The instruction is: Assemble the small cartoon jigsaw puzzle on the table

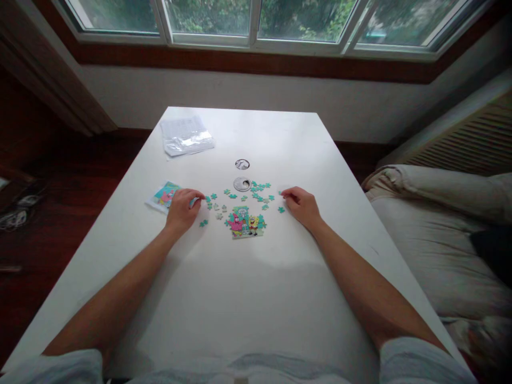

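A partly joined jigsaw puzzle [241,226] with cartoon figures, one pink and one yellow, lies flat on the white table [256,298] between my hands. Loose teal puzzle pieces [261,186] are scattered above and beside it. My left hand [184,208] rests to the left with its fingers apart, the index fingertip beside a few loose pieces [208,201]. On the other side, my right hand [301,205] is closed in a pinch, and a small teal puzzle piece [280,193] shows at its fingertips. Another loose piece [281,210] lies just below them.
A picture packet [162,197] lies partly behind my left hand. Two round metallic-looking discs [240,184] sit above the puzzle. A clear plastic bag [188,136] is at the far left of the table. A cushioned seat [420,229] stands to the right, and windows [208,18] are ahead.
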The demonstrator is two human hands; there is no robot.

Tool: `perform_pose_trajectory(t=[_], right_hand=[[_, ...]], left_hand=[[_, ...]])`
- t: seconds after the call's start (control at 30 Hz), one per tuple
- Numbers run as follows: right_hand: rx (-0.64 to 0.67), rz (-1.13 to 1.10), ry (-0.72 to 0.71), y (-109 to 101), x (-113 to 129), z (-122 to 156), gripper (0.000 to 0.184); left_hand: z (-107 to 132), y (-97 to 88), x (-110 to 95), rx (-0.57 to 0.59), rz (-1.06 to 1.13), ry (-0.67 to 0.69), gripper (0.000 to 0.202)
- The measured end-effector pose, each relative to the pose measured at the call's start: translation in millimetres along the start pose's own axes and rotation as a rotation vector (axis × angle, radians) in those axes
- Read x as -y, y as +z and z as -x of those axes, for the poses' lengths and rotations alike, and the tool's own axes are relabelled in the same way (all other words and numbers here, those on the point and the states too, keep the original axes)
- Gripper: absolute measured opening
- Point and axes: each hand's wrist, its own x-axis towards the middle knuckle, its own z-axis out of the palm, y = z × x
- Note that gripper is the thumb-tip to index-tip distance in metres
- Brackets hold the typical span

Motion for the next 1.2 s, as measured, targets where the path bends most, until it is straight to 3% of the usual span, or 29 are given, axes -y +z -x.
perform_pose_trajectory(t=[0.27, 0.73, 1.2], right_hand=[[0.026, -0.033, -0.023, 2, -2, -2, 0.023], [0.049, 0.029, -0.063, -1, 5, -3, 0.022], [0.066, 0.046, -0.056, -2, 7, -5, 0.019]], left_hand=[[9, 1.8, -7, 0.016, 0.005, 0.029, 0.017], [16, 12.1, -27, 0.166, -0.017, 0.159, 0.016], [15, 15.9, -25, 0.225, 0.031, 0.198, 0.013]])
